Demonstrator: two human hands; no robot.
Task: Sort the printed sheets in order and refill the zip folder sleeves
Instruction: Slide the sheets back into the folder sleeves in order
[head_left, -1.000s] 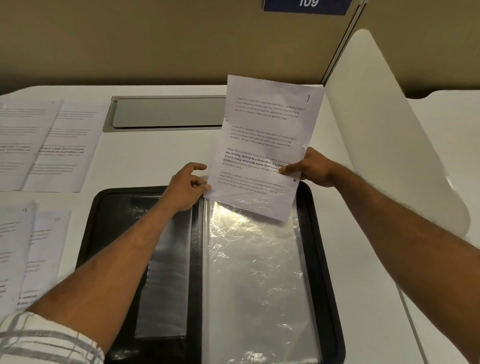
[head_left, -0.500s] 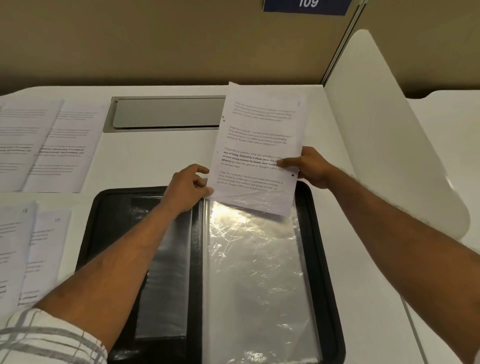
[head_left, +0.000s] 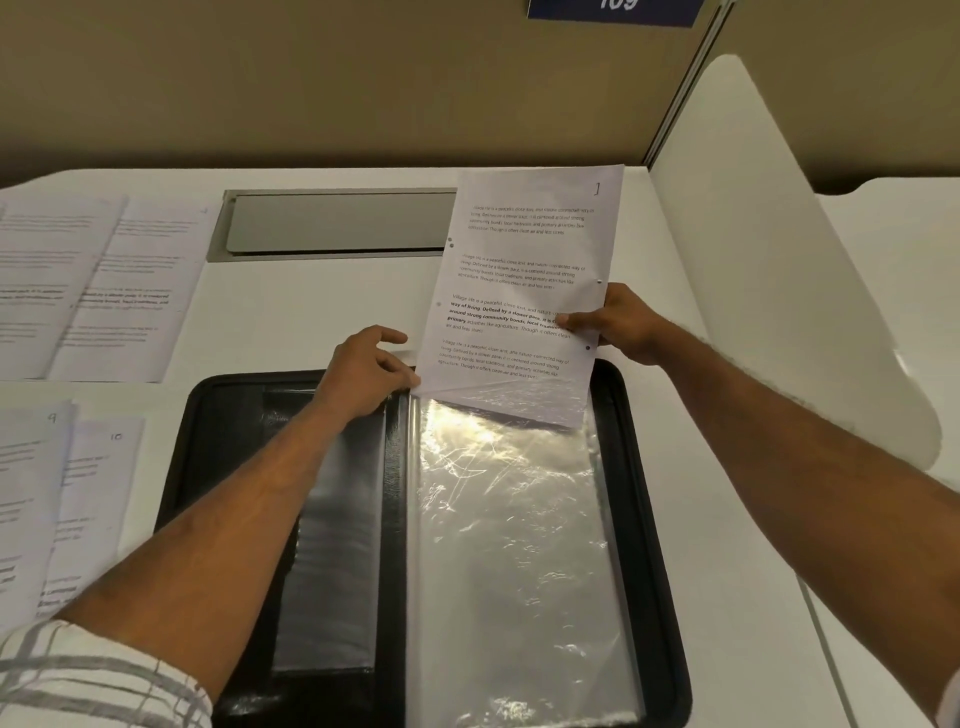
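A black zip folder (head_left: 660, 519) lies open on the white desk, with a clear plastic sleeve (head_left: 514, 561) on its right half. My right hand (head_left: 618, 325) pinches the right edge of a printed sheet (head_left: 524, 270) marked 1 at its top corner. The sheet's lower edge sits inside the sleeve's top opening. My left hand (head_left: 366, 376) grips the sleeve's top left corner, beside the sheet's bottom left corner. Other printed sheets (head_left: 93, 291) lie at the left, two of them (head_left: 62, 493) numbered 9 and 10.
A grey metal cable flap (head_left: 337, 223) is set into the desk behind the folder. A curved white divider panel (head_left: 769, 291) stands at the right. A brown partition wall closes the back.
The sheet has come down and straightened, and its lower edge now reaches a little deeper into the sleeve's mouth. Both hands keep their holds.
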